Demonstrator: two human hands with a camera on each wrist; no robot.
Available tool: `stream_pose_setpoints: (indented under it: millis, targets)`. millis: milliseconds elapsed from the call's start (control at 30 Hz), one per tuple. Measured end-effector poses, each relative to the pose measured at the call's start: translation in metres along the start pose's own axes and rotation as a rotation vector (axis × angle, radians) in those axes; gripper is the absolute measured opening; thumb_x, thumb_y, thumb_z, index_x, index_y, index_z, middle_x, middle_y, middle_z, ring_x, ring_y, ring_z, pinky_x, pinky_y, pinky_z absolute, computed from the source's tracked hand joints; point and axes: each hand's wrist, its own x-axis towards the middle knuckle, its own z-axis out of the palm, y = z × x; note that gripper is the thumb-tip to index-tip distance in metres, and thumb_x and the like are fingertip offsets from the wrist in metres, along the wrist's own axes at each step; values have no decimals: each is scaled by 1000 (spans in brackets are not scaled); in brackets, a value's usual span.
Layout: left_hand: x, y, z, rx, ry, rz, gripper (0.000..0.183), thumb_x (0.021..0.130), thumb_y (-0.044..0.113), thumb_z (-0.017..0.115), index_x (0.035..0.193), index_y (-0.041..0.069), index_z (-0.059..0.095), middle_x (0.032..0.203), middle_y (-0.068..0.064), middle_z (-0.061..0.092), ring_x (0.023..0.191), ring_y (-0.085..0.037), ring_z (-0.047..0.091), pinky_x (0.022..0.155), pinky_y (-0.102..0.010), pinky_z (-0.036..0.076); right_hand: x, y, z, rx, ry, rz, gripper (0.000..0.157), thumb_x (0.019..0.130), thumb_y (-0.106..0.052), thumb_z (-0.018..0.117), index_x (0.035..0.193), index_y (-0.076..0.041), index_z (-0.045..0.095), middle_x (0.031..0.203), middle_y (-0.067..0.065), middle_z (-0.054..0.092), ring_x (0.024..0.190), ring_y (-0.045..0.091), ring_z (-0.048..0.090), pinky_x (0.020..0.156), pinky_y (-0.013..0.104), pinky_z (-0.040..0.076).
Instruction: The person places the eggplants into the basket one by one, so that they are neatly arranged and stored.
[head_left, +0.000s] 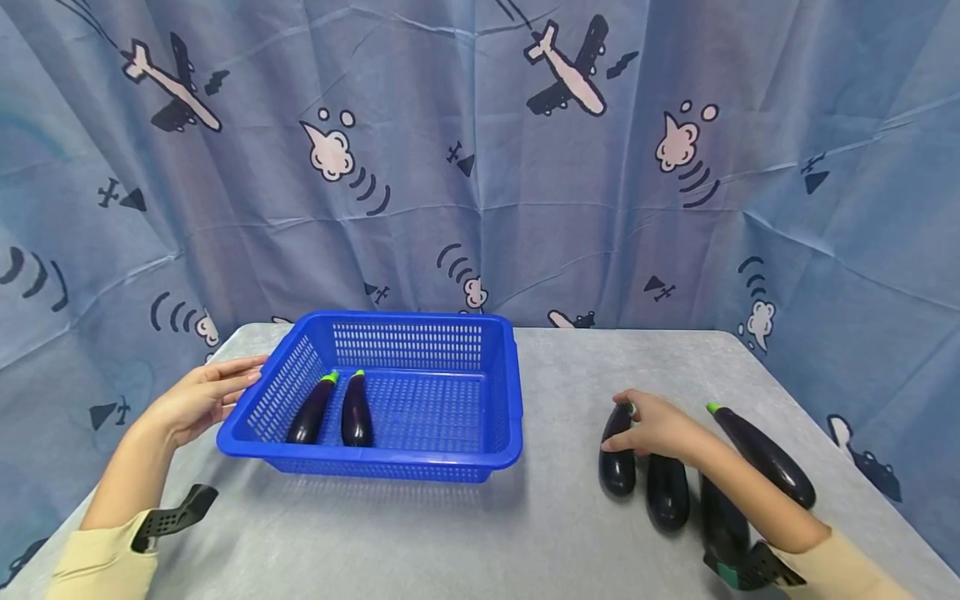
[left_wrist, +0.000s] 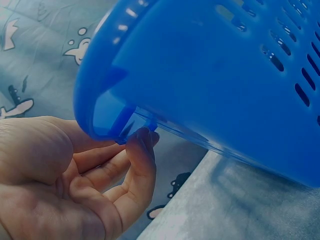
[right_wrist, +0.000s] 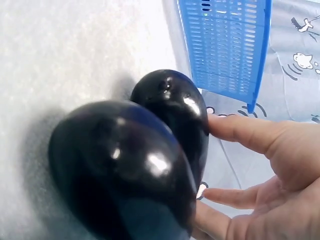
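A blue plastic basket (head_left: 382, 457) stands on the left of the table, with two dark purple eggplants inside, one leaning left (head_left: 308, 414) and one nearly upright in view (head_left: 357, 417). At the basket's left rim my left hand (head_left: 197, 400) grips the edge; in the left wrist view its fingertips curl under the rim (left_wrist: 86, 95). Over on the right, my right hand (head_left: 660, 427) holds the leftmost loose eggplant (head_left: 618, 475) near its stem end, thumb along its left side. A second eggplant (head_left: 667, 498) lies right beside it, its upper end hidden by the hand.
Under the right forearm lies another eggplant (head_left: 723, 521), partly covered. Farther right, a longer eggplant (head_left: 768, 458) with a green stem slants across the grey table (head_left: 375, 533). A blue curtain (head_left: 480, 167) with printed airplanes hangs behind the table.
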Motion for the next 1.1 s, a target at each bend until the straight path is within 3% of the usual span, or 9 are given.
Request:
stream_pose_setpoints:
  millis: [100,233,533,800,1100]
  targets:
    - [0,0,1,6,2,-1,35,112,11,52,113,39,74,109,15,76,96,-6,74,80,-25,63,2,0,3,60,-33,56,85,90,-20,85,151,14,36,133,42,51,90,27,68,78,40,64]
    - [0,1,1,6,5,-5,36,112,11,52,112,39,74,108,15,76,96,-6,74,81,-25,63,4,1,5,99,-58,73,85,92,-21,84,153,12,35,136,40,49,91,28,64,77,40,65]
    - [-1,1,1,13,-1,-2,35,112,12,53,113,40,74,109,15,76,96,-7,74,81,-26,63,3,4,3,215,-67,46,84,93,-18,82,157,7,32,112,23,61,75,20,59,68,33,61]
    - [-2,1,0,3,6,-8,33,111,13,54,111,40,75,109,14,76,96,-8,75,81,-27,63,3,1,-1,270,-69,50,86,94,-19,82,159,3,30,126,31,55,79,18,61,69,31,61]
    - [-2,1,1,-6,-2,-5,34,111,12,54,112,39,75,109,14,76,96,-8,75,81,-26,63,-1,-6,-12,311,-56,23,88,96,-20,80,162,1,26,135,35,55,89,20,65,79,37,64]
